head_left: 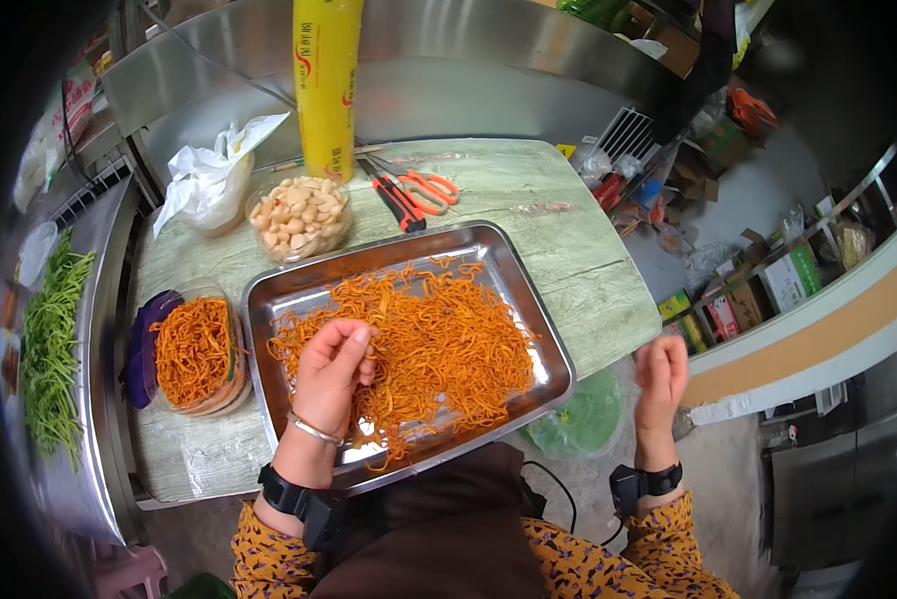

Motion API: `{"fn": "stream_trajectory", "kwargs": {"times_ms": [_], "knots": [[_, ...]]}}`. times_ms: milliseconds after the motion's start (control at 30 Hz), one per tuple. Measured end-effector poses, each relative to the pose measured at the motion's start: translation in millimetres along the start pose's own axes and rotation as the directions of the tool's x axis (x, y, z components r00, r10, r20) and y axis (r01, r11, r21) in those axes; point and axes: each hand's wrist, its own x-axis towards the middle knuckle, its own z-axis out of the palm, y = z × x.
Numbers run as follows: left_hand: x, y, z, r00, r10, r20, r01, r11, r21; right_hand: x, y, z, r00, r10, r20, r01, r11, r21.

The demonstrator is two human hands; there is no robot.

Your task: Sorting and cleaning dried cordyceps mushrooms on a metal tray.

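Note:
A rectangular stainless-steel tray (553, 337) lies before me, with a loose layer of thin orange food strands (448, 344) across its bottom. Over the tray's left half is my left hand (336, 359), thumb and fingertips pinched together just above the strands. Whether a strand is between those fingertips cannot be made out. My right hand (662, 371) hangs off the table to the right of the tray, fingers curled in, with nothing visible in it. Left of the tray stands a clear plastic tub (240, 374) heaped with similar orange strands (194, 348).
Behind the tray are a tub of peeled garlic cloves (298, 213), a bag-covered tub (212, 183), an upright yellow cling film package (327, 90), a utility knife (396, 198) and orange-handled scissors (429, 187). Leafy greens (55, 344) lie on the left steel counter. A green plastic bag (583, 415) is beneath the table's right edge.

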Motion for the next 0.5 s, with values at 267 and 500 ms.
{"fn": "stream_trajectory", "kwargs": {"times_ms": [267,500], "knots": [[1.5,-2.2,1.4,0.998,0.009,-0.058,-0.007,0.999,0.046,-51.0,123.8,-109.1,0.964,0.161,0.214,0.123,0.441,-0.889],[-0.1,-2.0,-0.5,0.997,0.002,-0.072,0.002,0.998,0.058,4.0,-11.8,7.4,0.948,0.090,0.305,0.033,0.926,-0.377]]}}
